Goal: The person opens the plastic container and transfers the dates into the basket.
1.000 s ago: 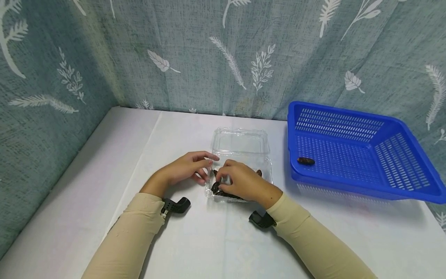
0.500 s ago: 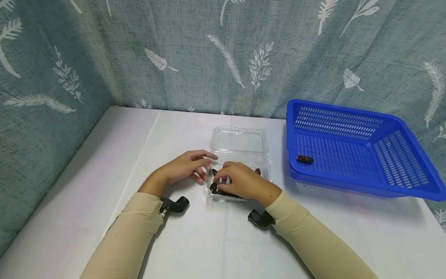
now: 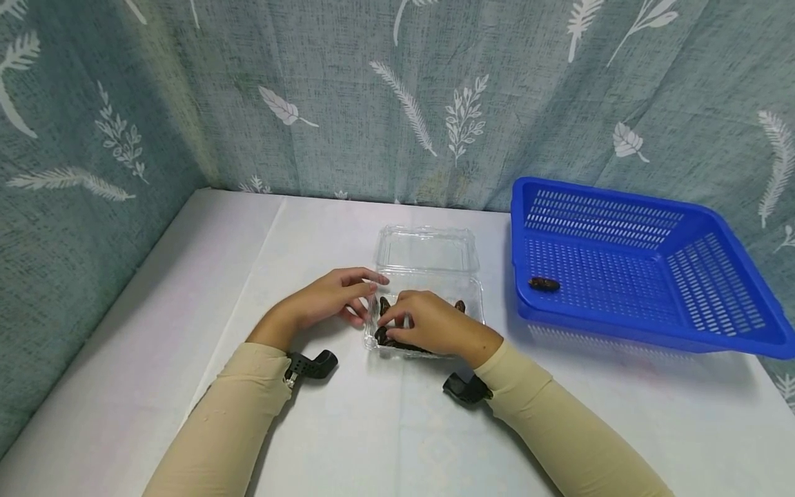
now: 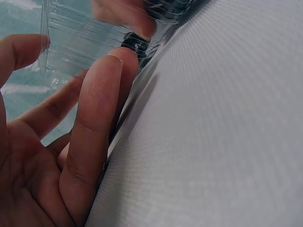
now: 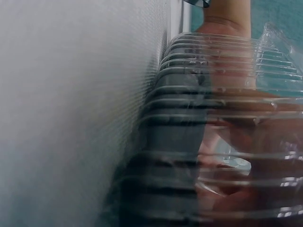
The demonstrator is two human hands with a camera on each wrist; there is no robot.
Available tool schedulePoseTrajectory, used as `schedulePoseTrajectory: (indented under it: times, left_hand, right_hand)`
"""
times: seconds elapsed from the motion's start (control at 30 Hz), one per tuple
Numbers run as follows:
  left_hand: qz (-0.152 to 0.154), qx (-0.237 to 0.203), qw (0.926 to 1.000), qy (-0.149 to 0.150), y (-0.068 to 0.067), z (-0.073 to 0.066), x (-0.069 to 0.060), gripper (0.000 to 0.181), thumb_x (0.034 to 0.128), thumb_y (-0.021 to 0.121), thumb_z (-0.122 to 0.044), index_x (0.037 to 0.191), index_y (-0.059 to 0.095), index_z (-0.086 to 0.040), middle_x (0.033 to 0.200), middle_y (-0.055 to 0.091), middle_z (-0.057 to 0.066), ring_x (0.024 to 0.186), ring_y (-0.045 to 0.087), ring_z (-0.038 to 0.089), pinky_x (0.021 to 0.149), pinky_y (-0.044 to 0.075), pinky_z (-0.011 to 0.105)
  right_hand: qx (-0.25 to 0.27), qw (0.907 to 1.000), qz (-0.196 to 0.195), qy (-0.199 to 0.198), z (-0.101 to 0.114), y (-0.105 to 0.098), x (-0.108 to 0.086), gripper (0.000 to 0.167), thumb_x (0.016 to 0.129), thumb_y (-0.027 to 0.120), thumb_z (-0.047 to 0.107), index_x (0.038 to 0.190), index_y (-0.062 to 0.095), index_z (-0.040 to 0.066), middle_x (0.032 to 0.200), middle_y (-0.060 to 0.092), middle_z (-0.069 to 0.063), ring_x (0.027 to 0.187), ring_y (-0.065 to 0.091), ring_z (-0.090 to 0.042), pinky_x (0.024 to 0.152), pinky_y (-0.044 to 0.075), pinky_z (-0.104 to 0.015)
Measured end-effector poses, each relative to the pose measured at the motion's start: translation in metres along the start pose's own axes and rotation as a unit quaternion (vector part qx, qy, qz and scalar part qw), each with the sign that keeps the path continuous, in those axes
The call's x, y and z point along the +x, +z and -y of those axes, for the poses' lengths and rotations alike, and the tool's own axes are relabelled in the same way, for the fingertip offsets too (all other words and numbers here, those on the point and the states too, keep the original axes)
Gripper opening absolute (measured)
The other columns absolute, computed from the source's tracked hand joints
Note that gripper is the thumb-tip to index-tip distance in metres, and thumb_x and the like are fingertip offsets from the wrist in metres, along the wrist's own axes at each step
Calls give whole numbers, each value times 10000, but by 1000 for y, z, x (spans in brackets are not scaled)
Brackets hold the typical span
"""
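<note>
A clear plastic clamshell box (image 3: 474,297) stands with its lid (image 3: 426,250) laid back. Dark brown dates lie inside: one at the left wall (image 3: 384,305), one at the right (image 3: 459,306), others along the front (image 3: 381,336). My left hand (image 3: 329,300) touches the box's left side, fingers spread and lightly bent; the left wrist view shows its fingertips (image 4: 100,80) by the clear wall. My right hand (image 3: 435,322) reaches into the box with bent fingers among the front-left dates. Its palm hides part of the contents, and whether it pinches a date is unclear.
A blue plastic basket (image 3: 621,331) stands on the right, with a single date (image 3: 544,284) in its near-left corner. White cloth (image 3: 348,435) covers the table. A patterned curtain (image 3: 348,90) hangs behind and at the left.
The right hand's fingertips have shifted slightly left inside the box, and more of the date at the left wall shows. The left hand has stayed in place.
</note>
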State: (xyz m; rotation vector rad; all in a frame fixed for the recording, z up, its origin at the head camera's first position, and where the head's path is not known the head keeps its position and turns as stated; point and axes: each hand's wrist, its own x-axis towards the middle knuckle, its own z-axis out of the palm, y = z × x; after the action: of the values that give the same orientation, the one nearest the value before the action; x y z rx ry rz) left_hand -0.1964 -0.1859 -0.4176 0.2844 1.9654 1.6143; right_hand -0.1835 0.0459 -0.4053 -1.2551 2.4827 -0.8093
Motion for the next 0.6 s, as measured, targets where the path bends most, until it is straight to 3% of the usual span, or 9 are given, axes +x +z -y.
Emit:
schedulePoseTrajectory:
  times: [0.37,0.6]
  left_hand:
    - [-16,16,10000,-18,-1,-2,1,423,1042,528,-265,1411,522,-60,955,616,51,743,679,146,668,611,282]
    - [-18,-4,10000,-37,0,-1,-1,418,1041,533,-258,1410,522,-62,973,605,64,745,678,153,674,614,289]
  right_hand:
    - [446,9983,-57,361,2,-2,0,69,899,748,147,968,742,145,925,660,-3,730,554,-76,670,485,-191]
    - [592,9973,-133,404,4,-3,-2,73,883,762,132,935,715,150,877,697,41,680,540,-66,605,461,-189]
